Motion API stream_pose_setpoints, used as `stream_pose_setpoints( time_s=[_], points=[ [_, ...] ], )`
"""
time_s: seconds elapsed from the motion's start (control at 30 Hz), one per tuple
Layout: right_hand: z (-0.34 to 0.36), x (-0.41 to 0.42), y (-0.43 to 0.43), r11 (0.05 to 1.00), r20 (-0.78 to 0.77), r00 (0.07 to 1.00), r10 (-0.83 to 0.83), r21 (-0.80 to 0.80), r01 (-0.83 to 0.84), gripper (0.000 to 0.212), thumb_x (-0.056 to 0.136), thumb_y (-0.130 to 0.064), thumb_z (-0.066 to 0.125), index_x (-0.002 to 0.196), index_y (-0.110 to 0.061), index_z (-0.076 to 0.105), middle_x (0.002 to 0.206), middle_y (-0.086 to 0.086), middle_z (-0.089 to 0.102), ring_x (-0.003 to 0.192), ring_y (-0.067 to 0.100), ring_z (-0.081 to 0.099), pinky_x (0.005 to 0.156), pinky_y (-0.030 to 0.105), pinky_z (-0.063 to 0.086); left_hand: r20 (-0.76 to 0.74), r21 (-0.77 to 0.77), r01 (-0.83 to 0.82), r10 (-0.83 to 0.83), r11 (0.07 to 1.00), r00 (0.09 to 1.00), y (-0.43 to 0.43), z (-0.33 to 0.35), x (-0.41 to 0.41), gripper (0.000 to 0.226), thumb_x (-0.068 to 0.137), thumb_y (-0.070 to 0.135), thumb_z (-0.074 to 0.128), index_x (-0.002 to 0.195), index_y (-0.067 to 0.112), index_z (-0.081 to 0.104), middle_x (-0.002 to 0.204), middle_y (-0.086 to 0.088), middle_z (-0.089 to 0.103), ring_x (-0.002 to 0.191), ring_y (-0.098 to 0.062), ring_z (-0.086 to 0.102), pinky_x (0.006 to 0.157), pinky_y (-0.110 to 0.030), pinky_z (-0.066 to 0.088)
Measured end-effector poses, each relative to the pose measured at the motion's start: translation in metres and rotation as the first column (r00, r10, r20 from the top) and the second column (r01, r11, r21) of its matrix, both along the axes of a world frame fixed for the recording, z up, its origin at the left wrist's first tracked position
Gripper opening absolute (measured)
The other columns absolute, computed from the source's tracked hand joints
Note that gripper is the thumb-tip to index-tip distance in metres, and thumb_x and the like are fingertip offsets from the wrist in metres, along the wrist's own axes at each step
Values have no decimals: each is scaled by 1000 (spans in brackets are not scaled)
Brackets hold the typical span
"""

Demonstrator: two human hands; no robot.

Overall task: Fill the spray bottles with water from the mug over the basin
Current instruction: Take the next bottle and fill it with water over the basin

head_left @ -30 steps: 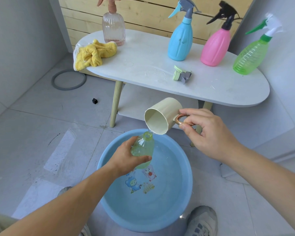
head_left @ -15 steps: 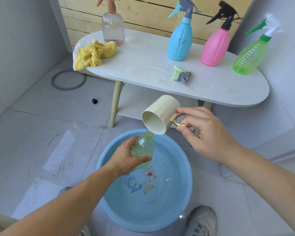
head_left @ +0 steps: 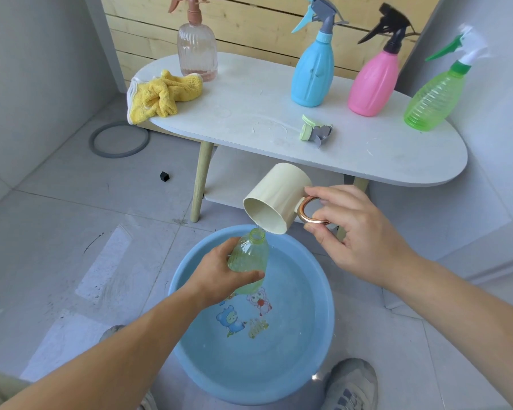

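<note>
My left hand [head_left: 219, 273] grips an uncapped pale green spray bottle [head_left: 251, 255] upright over the blue basin [head_left: 323, 294], which holds water. My right hand [head_left: 356, 232] pinches the copper ring handle of a cream mug [head_left: 277, 196], tipped steeply with its mouth down-left just above the bottle's neck. A thin trickle runs from the mug's rim beside the bottle mouth. The bottle's green and grey spray head [head_left: 316, 132] lies on the white table [head_left: 249, 113].
On the table stand a clear pink bottle [head_left: 196, 45], a blue bottle [head_left: 313, 75], a pink bottle [head_left: 373, 81] and a green bottle [head_left: 434, 99], plus a yellow cloth [head_left: 160, 97]. A grey ring [head_left: 119, 139] lies on the floor. My shoes [head_left: 350, 386] flank the basin.
The mug has tilted further, its mouth turning more downward and its base rising. The bottle and my left hand have stayed in place.
</note>
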State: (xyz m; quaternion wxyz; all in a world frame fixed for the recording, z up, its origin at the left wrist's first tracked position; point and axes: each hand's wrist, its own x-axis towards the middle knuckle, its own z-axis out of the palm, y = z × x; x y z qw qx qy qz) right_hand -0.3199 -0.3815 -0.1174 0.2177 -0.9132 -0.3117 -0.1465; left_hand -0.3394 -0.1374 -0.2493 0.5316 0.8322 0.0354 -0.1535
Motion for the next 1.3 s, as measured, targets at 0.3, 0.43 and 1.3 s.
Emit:
stream_pose_setpoints(
  time_s=[0.3, 0.43, 1.3],
  points=[
    [-3, 0, 1, 997, 55, 997, 59, -59, -56, 28, 94, -27, 56, 78, -8, 69, 131, 6, 61, 114, 28, 53, 98, 33, 43, -2, -13, 8, -8, 1000, 1000, 0, 2, -1, 64, 75, 45, 87, 128, 44, 50, 117, 18, 63, 102, 0, 61, 60, -5, 48],
    [-4, -7, 11, 976, -228, 966, -125, 145, 160, 19, 94, -28, 62, 80, -19, 72, 127, -6, 65, 118, 11, 56, 99, 27, 43, 19, -57, 15, -14, 998, 1000, 1, 0, -2, 69, 74, 49, 86, 133, 44, 52, 118, 20, 65, 104, -3, 64, 69, -14, 56],
    [-174, 9, 5, 762, -897, 259, -358, -120, 636, 32, 98, -32, 55, 77, -14, 72, 63, -1, 51, 63, 18, 46, 64, 29, 39, -51, -199, -55, 46, 979, 998, 8, -11, -5, 58, 70, 26, 93, 119, 34, 62, 107, 11, 71, 98, -5, 69, 82, -28, 60]
  ],
)
